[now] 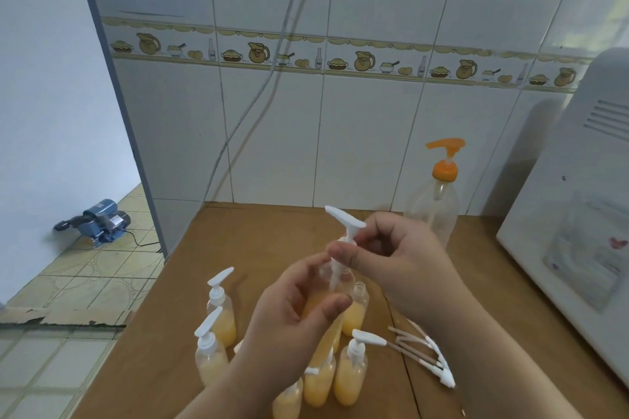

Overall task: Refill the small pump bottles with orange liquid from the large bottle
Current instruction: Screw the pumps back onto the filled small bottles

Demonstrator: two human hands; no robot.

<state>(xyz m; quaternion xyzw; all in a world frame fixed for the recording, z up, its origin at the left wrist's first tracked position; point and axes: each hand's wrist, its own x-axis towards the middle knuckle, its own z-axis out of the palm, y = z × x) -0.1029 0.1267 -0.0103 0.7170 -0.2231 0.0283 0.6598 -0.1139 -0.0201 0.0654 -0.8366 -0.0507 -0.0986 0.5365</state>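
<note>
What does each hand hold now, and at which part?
The left hand grips a small bottle round its body. The right hand pinches the white pump head at its collar.

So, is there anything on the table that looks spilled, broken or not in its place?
No spill or damage shows. Two things stand out: one small bottle behind the left hand stands open with no pump, and several loose pump heads lie on the table at the right, not yet fitted.
</note>
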